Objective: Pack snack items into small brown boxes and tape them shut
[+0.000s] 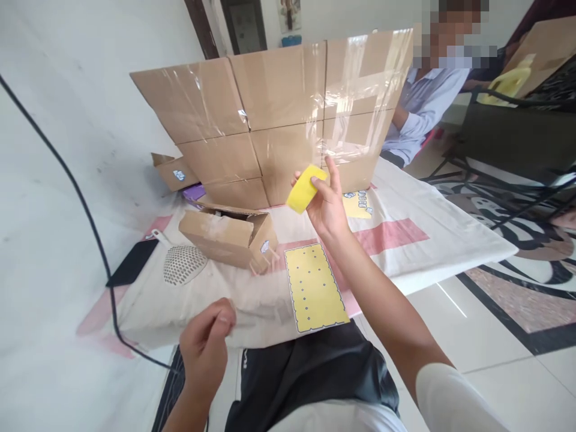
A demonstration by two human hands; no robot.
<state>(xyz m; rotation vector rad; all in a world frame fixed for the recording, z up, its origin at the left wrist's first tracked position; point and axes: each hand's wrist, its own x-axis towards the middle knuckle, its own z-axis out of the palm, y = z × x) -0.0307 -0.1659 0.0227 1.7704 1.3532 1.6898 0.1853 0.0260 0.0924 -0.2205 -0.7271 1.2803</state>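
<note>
My right hand [327, 204] is raised above the table, with the thumb and fingers closed on a plain, smooth yellow curved piece [300, 195]. Its exact kind does not show. Below that hand, a yellow decorated sheet [315, 288] with small blue marks and a scalloped border lies flat at the table's near edge. My left hand [209, 339] is curled, thumb pressed to the fingers, at the front edge; whether anything is pinched there is hidden. Beyond it lies a small cardboard box [220, 240] with a partly open top.
A tall cardboard panel [288, 120] covered with clear tape stands across the table [450, 240]. On the left are a perforated strainer [182, 264], a black flat object [132, 263], another box [175, 173] and a hanging cable [85, 204]. A person [432, 102] sits behind the panel.
</note>
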